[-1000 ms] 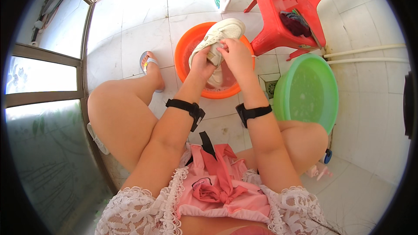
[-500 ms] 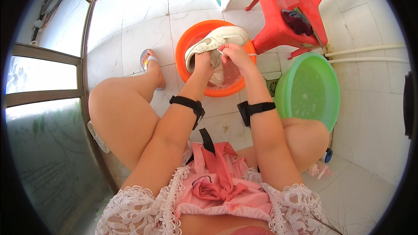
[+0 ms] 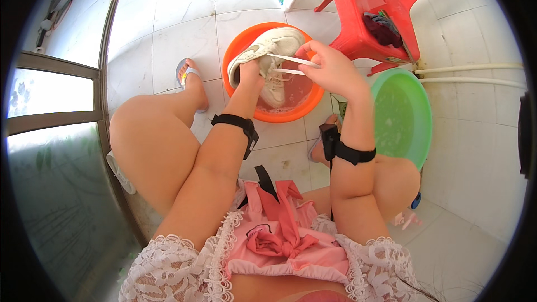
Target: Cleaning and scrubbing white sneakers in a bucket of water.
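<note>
Two shoelace strands (image 3: 293,60) pinched in right hand (image 3: 338,75); left hand (image 3: 251,74) grips sneaker (image 3: 272,41), apparently anchoring it; orange basin (image 3: 282,117) beneath.

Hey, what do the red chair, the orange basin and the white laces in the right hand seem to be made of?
Chair: plastic, smooth and slightly glossy, judging by its moulded shape and even colour.
Basin: probably plastic too, smooth, with a rounded, evenly coloured rim.
Laces: likely fabric, matte, since they look thin and flexible; any weave is too small to see.
</note>
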Demonstrator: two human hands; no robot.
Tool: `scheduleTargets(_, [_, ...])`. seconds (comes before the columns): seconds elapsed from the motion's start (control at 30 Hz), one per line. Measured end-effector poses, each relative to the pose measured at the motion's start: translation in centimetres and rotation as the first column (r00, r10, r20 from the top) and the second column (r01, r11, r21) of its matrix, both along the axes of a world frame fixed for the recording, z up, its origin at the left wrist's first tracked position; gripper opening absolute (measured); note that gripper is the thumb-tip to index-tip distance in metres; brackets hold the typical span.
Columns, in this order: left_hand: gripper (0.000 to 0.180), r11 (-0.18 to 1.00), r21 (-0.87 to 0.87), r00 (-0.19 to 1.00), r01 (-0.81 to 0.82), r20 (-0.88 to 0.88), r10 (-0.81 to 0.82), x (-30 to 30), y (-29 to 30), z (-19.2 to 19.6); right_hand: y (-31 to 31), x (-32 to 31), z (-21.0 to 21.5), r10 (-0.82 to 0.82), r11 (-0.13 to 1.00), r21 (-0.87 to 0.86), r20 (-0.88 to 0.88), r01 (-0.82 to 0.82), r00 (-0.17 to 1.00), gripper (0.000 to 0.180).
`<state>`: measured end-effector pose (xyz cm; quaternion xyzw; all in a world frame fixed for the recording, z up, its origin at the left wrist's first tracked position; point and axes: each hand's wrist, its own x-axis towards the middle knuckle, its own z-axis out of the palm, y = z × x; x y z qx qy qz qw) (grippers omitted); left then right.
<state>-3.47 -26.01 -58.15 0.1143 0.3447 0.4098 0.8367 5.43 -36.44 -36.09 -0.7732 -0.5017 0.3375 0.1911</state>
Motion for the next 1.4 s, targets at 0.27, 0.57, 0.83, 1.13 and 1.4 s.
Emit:
scheduleTargets(0.27, [0.028, 0.997, -0.063, 0.998, -0.045, 0.035, 0.047, 0.2, 0.1, 3.5, -1.2, -0.2, 2.2, -0.1, 0.974, 0.193, -0.106, 0.119, 0.989, 0.013])
scheduleTargets(0.57, [0.029, 0.987, -0.151, 0.991, -0.053, 0.115, 0.071, 0.4, 0.3, 0.2, -1.8, -0.7, 3.0, -0.15, 0.98, 0.172, 0.319, 0.099, 0.936, 0.014])
scheduleTargets(0.83, [0.031, 0.968, -0.241, 0.969, -0.072, 0.214, 0.125, -0.9, 0.8, -1.3, -2.7, 1.3, 5.3, -0.313, 0.907, 0.33, 0.118, 0.26, 0.942, 0.016])
scheduleTargets(1.13, [0.032, 0.979, -0.164, 0.921, 0.123, 0.386, -0.051, -1.1, -0.7, 2.6, 0.2, 0.6, -8.0, 0.23, 0.97, -0.128, 0.198, -0.208, 0.953, 0.02])
scheduleTargets(1.4, [0.032, 0.97, -0.059, 0.942, 0.237, 0.257, -0.214, -0.4, -2.2, 5.0, 2.3, 0.0, -12.6, -0.184, 0.848, 0.528, 0.216, 0.044, 0.959, 0.013])
